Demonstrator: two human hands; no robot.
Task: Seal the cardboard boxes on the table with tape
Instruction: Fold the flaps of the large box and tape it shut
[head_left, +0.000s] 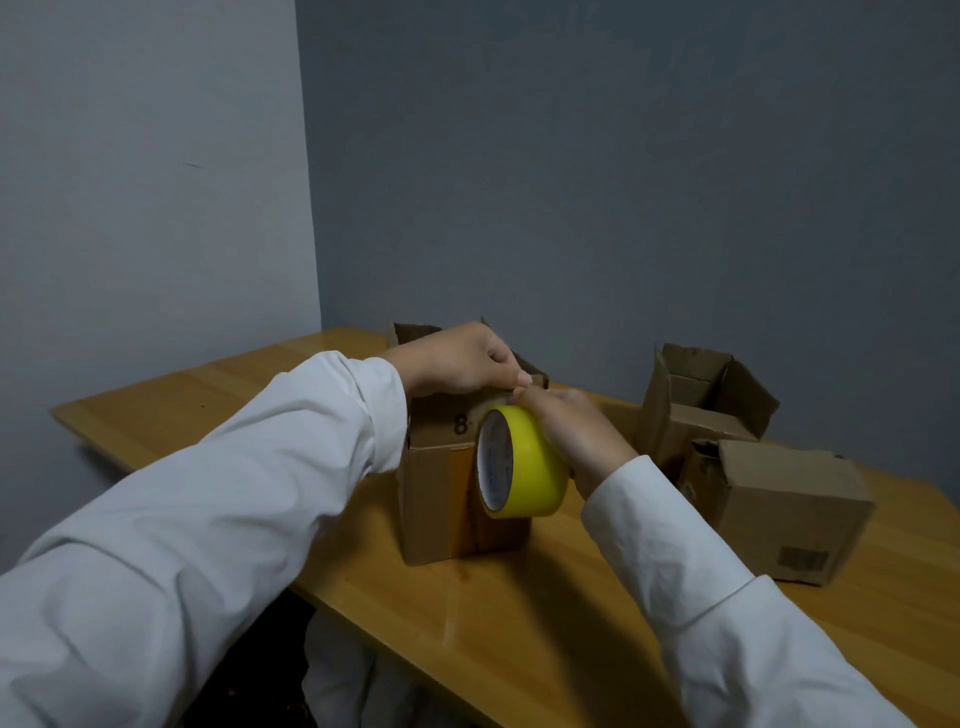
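Wooden counter (519, 613) in a room corner, with three cardboard boxes resting on it.

The counter has a glossy, honey-coloured plank top and meets the grey walls at its far edge. An upright box (441, 499) marked with an "8" stands near the middle, its top flaps partly raised. At the far right stands an open box (696, 410) with its flaps up. Just in front of that one, a third box (784, 509) lies tipped on its side, a printed label on its near face.
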